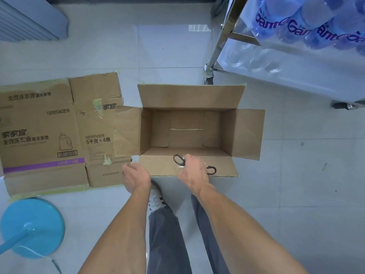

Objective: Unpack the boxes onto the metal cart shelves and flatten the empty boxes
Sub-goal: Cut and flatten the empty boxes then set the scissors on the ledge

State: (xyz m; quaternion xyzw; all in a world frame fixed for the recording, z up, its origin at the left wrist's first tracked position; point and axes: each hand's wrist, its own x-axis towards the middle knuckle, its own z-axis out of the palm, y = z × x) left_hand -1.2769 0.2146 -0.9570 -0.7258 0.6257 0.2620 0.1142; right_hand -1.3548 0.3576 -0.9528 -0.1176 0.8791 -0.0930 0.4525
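An open cardboard box (185,131) stands on the pale tiled floor (296,184) in the middle of the view, all four flaps folded outward and its inside bare down to the bottom panels. The right hand (194,171) is over the near flap, its fingers curled around a pair of dark-handled scissors (211,170); one loop of the handles shows to the left of the knuckles and the other to the right, and a short bit of pale blade peeks out beside the hand. The left hand (135,175) hovers at the near left corner of the box, just beside the edge of the near flap, fingers loosely bent and holding nothing. To the left lies a flattened box (49,135), printed with a detergent bottle drawing and numbers, with strips of greenish tape along its edges; the left flap of the open box overlaps its right side. At the far right stands the metal cart (219,44), its shelves carrying shrink-wrapped packs of water bottles (308,26) with blue labels. A round blue stool (33,228) sits at the near left. Grey trousers and a white shoe (157,198) show between the forearms.
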